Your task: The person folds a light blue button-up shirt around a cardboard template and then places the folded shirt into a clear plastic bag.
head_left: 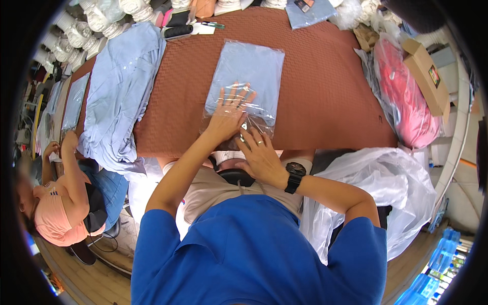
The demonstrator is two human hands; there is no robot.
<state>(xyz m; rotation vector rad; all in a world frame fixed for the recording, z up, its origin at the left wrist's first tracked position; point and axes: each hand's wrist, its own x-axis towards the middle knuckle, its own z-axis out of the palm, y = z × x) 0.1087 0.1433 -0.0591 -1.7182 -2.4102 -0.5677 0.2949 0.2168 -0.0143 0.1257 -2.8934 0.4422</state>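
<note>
Closing the bagged shirt

Left hand [227, 116] lay flat, fingers spread, on the clear bag [247, 84]; right hand [260, 155] pinched its flap (likely sealing), which wanted firm pressing beneath those fingertips.

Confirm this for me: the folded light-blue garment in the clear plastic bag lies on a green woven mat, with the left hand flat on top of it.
Not quite: the woven mat is reddish-brown, not green. The head view shows it. The rest holds: the folded light-blue garment in the clear plastic bag lies on that mat, with the left hand flat on top of it.
</note>
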